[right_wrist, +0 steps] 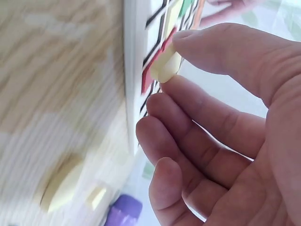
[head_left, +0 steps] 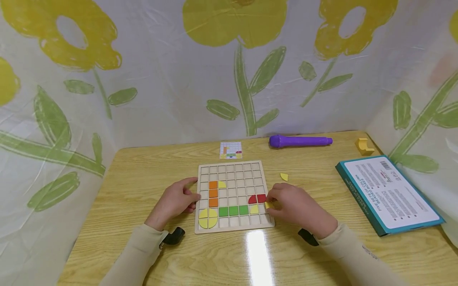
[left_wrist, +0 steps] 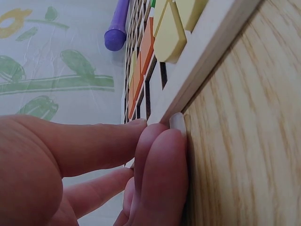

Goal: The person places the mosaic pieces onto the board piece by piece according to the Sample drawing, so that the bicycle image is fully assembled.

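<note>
A wooden grid board [head_left: 240,182] lies on the table, with several coloured tiles in its lower cells. My left hand [head_left: 177,198] grips the board's left edge; in the left wrist view the thumb lies on top and curled fingers press the side. Between thumb and index finger, my right hand [head_left: 295,204] pinches a yellow quarter-circle tile [right_wrist: 165,66], held over the board's right side near two red tiles [head_left: 261,198]. Orange tiles [head_left: 213,193] form a column, green tiles [head_left: 233,210] a row, and yellow tiles [head_left: 208,219] a circle at lower left.
Behind the board lies a pattern card [head_left: 230,150]. A loose yellow tile [head_left: 284,176] rests right of the board. Farther back are a purple microphone-shaped object [head_left: 300,141] and a yellow block [head_left: 364,146]. A teal box [head_left: 390,194] lies at the right.
</note>
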`<state>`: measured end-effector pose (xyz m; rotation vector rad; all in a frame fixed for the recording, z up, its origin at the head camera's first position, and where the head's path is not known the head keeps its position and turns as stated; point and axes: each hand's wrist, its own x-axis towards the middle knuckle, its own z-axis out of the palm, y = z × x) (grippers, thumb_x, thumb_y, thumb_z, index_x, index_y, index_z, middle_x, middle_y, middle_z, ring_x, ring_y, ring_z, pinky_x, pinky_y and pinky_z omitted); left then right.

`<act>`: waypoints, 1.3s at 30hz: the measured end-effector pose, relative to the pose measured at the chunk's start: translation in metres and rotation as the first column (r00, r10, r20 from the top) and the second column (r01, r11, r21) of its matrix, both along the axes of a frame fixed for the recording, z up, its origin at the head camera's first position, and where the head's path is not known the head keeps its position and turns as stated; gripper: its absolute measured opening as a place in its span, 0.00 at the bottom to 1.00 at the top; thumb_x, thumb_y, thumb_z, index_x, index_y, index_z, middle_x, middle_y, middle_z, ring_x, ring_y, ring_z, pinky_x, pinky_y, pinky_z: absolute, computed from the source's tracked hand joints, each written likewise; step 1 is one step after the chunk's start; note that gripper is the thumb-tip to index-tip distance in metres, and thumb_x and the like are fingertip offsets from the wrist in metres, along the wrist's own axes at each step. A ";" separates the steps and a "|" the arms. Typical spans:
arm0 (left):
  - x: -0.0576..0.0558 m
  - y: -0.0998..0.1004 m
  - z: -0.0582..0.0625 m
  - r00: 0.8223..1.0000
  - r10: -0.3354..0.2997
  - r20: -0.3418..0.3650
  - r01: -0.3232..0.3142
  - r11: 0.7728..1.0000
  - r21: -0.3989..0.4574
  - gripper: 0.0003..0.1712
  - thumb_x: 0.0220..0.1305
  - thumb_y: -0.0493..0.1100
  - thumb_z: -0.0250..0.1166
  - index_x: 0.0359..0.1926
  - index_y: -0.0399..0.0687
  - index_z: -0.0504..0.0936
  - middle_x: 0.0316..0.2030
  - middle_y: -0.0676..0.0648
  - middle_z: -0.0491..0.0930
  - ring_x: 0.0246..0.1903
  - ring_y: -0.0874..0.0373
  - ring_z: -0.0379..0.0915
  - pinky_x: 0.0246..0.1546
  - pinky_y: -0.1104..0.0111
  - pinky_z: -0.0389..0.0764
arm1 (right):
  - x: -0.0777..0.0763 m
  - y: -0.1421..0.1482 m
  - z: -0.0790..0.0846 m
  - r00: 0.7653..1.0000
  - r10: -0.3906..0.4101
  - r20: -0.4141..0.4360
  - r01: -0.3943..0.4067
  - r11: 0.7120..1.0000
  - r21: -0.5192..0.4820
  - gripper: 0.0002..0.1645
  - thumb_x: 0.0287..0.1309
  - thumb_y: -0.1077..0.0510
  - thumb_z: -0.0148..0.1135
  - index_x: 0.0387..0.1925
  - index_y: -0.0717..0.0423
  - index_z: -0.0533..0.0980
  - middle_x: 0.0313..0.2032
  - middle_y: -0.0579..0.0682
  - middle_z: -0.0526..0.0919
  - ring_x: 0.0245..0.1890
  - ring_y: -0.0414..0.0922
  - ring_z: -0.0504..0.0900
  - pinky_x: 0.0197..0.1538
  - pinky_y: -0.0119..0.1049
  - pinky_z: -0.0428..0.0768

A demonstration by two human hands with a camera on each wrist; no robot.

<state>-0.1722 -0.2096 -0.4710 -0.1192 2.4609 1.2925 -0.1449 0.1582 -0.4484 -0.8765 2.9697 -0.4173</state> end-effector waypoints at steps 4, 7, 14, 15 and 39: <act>0.000 0.000 0.000 1.000 -0.001 -0.003 0.001 1.000 -0.006 0.40 0.74 0.40 0.70 0.82 0.50 0.67 0.37 0.42 0.83 0.26 0.55 0.82 0.31 0.66 0.86 | 0.002 -0.009 -0.002 1.000 0.010 0.007 -0.010 1.000 -0.005 0.13 0.56 0.49 0.84 0.37 0.49 0.88 0.35 0.40 0.84 0.33 0.35 0.75 0.40 0.32 0.83; 0.000 0.000 0.000 1.000 0.000 -0.002 0.000 1.000 -0.004 0.40 0.74 0.39 0.70 0.82 0.50 0.67 0.36 0.42 0.83 0.27 0.55 0.82 0.31 0.66 0.87 | 0.002 -0.013 -0.004 1.000 0.000 0.024 0.000 1.000 -0.004 0.12 0.57 0.50 0.83 0.37 0.49 0.88 0.35 0.39 0.84 0.33 0.35 0.75 0.40 0.32 0.83; -0.001 0.000 0.000 1.000 -0.002 -0.005 0.002 1.000 0.005 0.40 0.73 0.39 0.70 0.82 0.50 0.67 0.36 0.42 0.83 0.26 0.55 0.82 0.31 0.66 0.87 | 0.002 -0.017 -0.008 1.000 -0.009 0.016 0.009 1.000 -0.020 0.11 0.57 0.51 0.83 0.34 0.49 0.87 0.32 0.39 0.81 0.30 0.35 0.73 0.36 0.30 0.79; -0.001 0.000 0.000 1.000 -0.001 -0.005 0.001 1.000 0.007 0.40 0.73 0.39 0.70 0.82 0.50 0.67 0.36 0.42 0.83 0.26 0.55 0.83 0.31 0.66 0.87 | 0.002 -0.017 -0.008 1.000 -0.013 0.015 0.013 1.000 -0.022 0.11 0.57 0.51 0.83 0.33 0.48 0.86 0.31 0.39 0.81 0.30 0.35 0.72 0.36 0.29 0.78; 0.000 0.000 0.002 1.000 0.006 0.004 -0.006 1.000 0.005 0.40 0.73 0.39 0.70 0.82 0.50 0.68 0.38 0.41 0.84 0.26 0.56 0.83 0.31 0.66 0.88 | 0.002 -0.020 -0.011 0.999 0.003 0.032 -0.002 0.999 -0.037 0.08 0.59 0.56 0.80 0.33 0.50 0.85 0.29 0.38 0.80 0.31 0.35 0.72 0.37 0.31 0.78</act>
